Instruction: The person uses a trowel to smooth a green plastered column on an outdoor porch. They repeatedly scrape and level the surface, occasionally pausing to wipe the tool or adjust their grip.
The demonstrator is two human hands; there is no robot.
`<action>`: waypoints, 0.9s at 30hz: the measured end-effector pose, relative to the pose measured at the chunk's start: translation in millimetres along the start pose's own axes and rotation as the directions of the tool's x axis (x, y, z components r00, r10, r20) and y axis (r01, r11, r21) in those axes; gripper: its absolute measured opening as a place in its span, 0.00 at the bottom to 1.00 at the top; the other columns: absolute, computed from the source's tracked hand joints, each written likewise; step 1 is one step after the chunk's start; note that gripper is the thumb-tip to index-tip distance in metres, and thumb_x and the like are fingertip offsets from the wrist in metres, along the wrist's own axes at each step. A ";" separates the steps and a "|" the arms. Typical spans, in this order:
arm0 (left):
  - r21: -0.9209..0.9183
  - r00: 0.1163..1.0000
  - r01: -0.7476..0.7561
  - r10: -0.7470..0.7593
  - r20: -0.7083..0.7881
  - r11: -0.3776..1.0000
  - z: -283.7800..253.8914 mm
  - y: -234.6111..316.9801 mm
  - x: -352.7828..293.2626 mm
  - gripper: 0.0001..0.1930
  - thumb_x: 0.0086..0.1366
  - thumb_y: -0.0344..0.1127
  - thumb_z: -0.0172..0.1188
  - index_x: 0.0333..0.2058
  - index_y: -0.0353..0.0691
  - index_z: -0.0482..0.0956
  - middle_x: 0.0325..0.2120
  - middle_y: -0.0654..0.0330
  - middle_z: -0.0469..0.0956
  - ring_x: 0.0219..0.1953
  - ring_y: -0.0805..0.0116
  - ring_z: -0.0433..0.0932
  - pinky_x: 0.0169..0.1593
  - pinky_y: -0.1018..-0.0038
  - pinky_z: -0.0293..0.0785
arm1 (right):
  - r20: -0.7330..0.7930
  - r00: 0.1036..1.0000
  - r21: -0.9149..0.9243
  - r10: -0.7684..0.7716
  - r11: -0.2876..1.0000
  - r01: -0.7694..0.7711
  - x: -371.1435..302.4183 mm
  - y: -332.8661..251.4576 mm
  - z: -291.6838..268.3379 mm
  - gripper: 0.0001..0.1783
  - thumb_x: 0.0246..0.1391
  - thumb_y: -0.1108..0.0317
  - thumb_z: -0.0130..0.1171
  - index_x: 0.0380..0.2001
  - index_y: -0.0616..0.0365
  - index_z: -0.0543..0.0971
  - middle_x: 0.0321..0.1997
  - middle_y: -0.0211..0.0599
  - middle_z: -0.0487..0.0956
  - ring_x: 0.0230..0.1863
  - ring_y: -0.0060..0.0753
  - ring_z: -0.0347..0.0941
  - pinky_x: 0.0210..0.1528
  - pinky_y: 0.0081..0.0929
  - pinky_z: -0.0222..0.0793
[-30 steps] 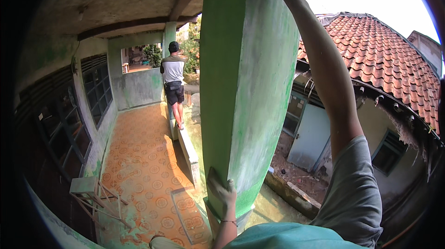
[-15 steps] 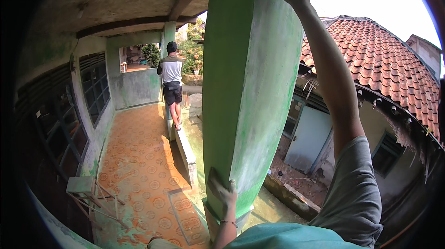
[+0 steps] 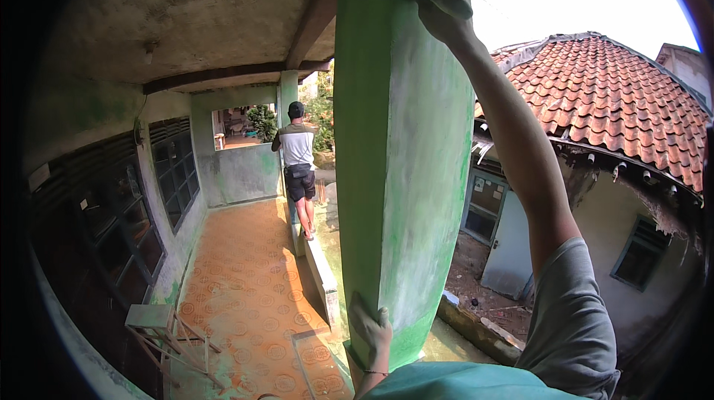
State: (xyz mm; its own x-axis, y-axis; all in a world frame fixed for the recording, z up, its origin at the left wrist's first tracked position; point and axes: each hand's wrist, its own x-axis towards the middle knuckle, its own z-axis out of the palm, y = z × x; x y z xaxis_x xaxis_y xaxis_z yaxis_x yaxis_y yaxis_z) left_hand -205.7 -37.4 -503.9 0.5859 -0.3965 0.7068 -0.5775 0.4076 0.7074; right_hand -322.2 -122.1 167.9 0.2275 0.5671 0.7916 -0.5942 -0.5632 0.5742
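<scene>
The green pillar [image 3: 424, 177] ahead looks part-done, one face streaked pale, green left below, left hand [image 3: 377, 331] spread low on its corner, right hand [image 3: 439, 5] closed high around seemingly a pale pad [image 3: 451, 2].

Porch with orange patterned tile floor [image 3: 238, 281], stained green-grey wall [image 3: 242, 177], dark-paned window [image 3: 175, 171] left, small stool [image 3: 149, 316], red tiled roof [image 3: 617, 95] outside right, bright daylight.
</scene>
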 end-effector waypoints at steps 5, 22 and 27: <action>-0.025 0.993 0.063 -0.061 0.097 0.998 -13.9 17.1 4.9 0.43 0.72 0.62 0.58 0.68 0.27 0.63 0.64 0.36 0.68 0.65 0.36 0.68 0.69 0.48 0.63 | 0.152 0.967 0.090 0.203 0.972 -0.218 -52.4 -54.6 -34.0 0.09 0.56 0.74 0.61 0.40 0.54 0.85 0.37 0.38 0.79 0.41 0.46 0.77 0.42 0.40 0.74; -0.033 0.906 0.254 -0.226 0.359 0.967 -59.2 51.0 2.1 0.28 0.74 0.45 0.60 0.63 0.30 0.70 0.57 0.41 0.76 0.59 0.49 0.76 0.64 0.58 0.70 | 0.920 -0.114 -0.133 0.374 0.026 -0.991 -604.9 -556.9 -382.8 0.20 0.66 0.66 0.61 0.58 0.60 0.82 0.46 0.46 0.86 0.47 0.49 0.82 0.53 0.41 0.76; -0.023 0.948 0.085 -0.074 0.309 0.996 -43.3 68.0 24.2 0.34 0.74 0.44 0.62 0.70 0.35 0.59 0.60 0.44 0.66 0.64 0.48 0.68 0.66 0.54 0.66 | 0.847 -0.484 -0.360 0.218 -0.434 -0.826 -594.7 -563.2 -406.3 0.18 0.68 0.65 0.60 0.55 0.63 0.83 0.39 0.40 0.86 0.44 0.36 0.83 0.49 0.35 0.80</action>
State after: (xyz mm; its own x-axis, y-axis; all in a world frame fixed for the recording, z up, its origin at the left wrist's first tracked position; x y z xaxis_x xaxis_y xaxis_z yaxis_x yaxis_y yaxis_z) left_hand -206.1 16.4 -439.1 0.4222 -0.6606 0.6208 -0.5121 0.3913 0.7646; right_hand -436.2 102.1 -711.1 0.4141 -0.9066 -0.0815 -0.2077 -0.0070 -0.9782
